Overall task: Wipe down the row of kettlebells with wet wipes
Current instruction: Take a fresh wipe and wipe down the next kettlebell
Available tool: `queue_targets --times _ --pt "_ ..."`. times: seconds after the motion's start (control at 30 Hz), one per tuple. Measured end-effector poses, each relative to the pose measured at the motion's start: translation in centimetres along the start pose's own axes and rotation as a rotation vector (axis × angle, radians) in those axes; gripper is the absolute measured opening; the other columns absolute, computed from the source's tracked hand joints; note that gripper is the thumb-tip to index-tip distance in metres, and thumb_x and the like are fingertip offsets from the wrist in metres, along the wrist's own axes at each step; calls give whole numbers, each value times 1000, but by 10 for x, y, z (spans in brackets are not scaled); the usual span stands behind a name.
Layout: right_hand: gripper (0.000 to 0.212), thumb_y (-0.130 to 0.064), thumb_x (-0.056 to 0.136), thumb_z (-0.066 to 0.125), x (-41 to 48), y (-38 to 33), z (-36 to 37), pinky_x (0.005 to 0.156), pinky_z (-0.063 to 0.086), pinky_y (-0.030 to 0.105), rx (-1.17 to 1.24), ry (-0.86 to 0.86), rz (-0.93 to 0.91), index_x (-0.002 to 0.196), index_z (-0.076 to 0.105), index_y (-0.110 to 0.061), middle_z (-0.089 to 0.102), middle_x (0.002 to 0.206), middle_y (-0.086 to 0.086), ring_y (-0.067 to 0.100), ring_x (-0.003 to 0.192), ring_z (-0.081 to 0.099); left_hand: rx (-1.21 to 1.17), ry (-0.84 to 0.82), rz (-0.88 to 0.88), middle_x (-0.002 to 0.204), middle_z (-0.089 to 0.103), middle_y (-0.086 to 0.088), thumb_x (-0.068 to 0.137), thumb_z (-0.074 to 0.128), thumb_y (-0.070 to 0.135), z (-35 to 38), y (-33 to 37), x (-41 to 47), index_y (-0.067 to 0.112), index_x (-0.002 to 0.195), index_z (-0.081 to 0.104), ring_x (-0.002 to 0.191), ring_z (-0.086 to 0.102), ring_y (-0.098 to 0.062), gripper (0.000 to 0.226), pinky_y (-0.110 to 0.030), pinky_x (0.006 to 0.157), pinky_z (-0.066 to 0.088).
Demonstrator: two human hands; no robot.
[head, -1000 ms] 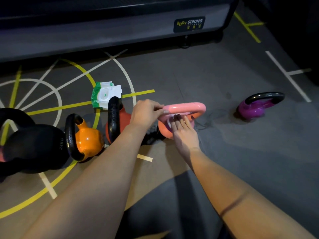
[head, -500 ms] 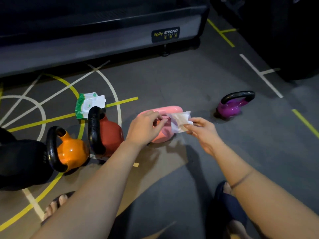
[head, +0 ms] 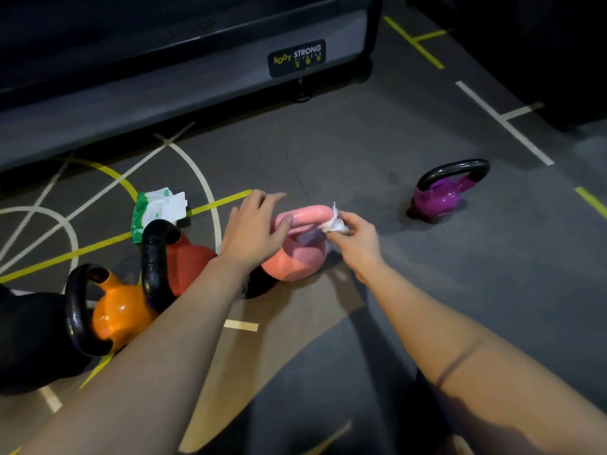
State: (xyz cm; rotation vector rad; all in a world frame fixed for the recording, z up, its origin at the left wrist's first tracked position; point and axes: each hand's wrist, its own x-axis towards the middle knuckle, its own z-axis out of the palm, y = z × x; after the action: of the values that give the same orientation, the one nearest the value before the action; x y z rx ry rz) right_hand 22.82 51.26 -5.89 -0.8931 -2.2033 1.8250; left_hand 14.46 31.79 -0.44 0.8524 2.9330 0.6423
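Since half a second ago the wipe (head: 335, 222) has gone from being stretched flat between both hands to being bunched in the right one alone, and the left has let go of it. At far left sits a black kettlebell (head: 29, 336), with an orange kettlebell (head: 118, 313) just beside it and a red kettlebell (head: 192, 264) next along. The pack of wet wipes (head: 157, 210) lies on the floor (head: 361, 152) just beyond the red one, its flap open. The left hand (head: 253, 234) hovers with fingers spread and relaxed, gripping nothing; only its thumb seems to touch the left end of the handle of the pink kettlebell (head: 295, 261), which stands in the middle, close to the red one. The right hand (head: 359, 241) pinches the crumpled wipe against the right end of that same handle. A purple kettlebell (head: 440, 195) stands well apart to the right, and a machine base (head: 197, 87) runs along the far side. The likely trouble is the light left hand: a firm rub along the handle from the right could rock or tip the pink bell into the red one. A wipe balled this small may also skip patches or slip from the pinch.
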Motion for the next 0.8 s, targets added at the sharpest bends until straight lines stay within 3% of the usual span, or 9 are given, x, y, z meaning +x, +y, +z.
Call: queue_targets --times 0.1,0.17,0.27,0.37,0.47,0.53,0.67,0.8 --pt "53 -8 77 70 5 0 17 86 51 23 -93 2 -21 125 70 -30 75 109 -8 9 98 67 -86 -123 -67 127 51 -4 95 33 55 9 -4 3 23 146 50 127 48 -27 63 -49 105 41" --pt "62 -5 79 67 8 2 19 93 47 18 -102 -19 -30 135 64 -31 71 123 -9 7 111 64 -39 -105 -89 130 52 -1 95 27 56 14 -2 3 26 146 51 127 46 -25 64 -47 104 40" --pt "61 -7 81 76 18 13 7 103 33 8 -215 -54 -191 138 62 -20 58 142 -1 13 129 52 1 -53 -107 133 51 2 94 26 56 17 -1 4 30 144 52 126 43 -23 62 -45 102 38" --pt "58 -19 77 86 17 18 -5 95 26 1 -311 63 -282 131 67 -22 48 123 3 20 116 45 7 -62 -99 133 49 3 96 28 55 19 -3 3 32 144 52 125 42 -22 58 -45 101 38" --pt "56 -11 69 88 9 16 -2 88 43 14 -183 208 -274 119 65 -22 45 112 3 6 94 52 -1 -45 -107 132 50 2 95 31 53 20 -2 3 31 144 52 124 43 -23 57 -44 100 38" --pt "54 -7 67 88 0 14 4 78 44 12 -109 302 -282 111 58 -18 47 111 6 -1 83 53 5 -35 -115 132 50 2 95 31 52 20 0 3 30 144 52 124 43 -24 58 -45 100 39" --pt "49 -12 72 86 -13 20 19 84 39 8 -170 398 -313 112 59 -13 41 113 4 17 96 53 15 -43 -127 130 50 1 95 29 53 20 0 2 31 144 52 123 44 -24 58 -43 99 37" --pt "40 -35 68 85 -15 19 26 95 34 34 -363 582 -337 103 68 -26 42 115 6 26 104 41 22 -30 -129 127 51 1 96 31 53 21 1 2 30 142 54 120 45 -24 57 -43 97 38"
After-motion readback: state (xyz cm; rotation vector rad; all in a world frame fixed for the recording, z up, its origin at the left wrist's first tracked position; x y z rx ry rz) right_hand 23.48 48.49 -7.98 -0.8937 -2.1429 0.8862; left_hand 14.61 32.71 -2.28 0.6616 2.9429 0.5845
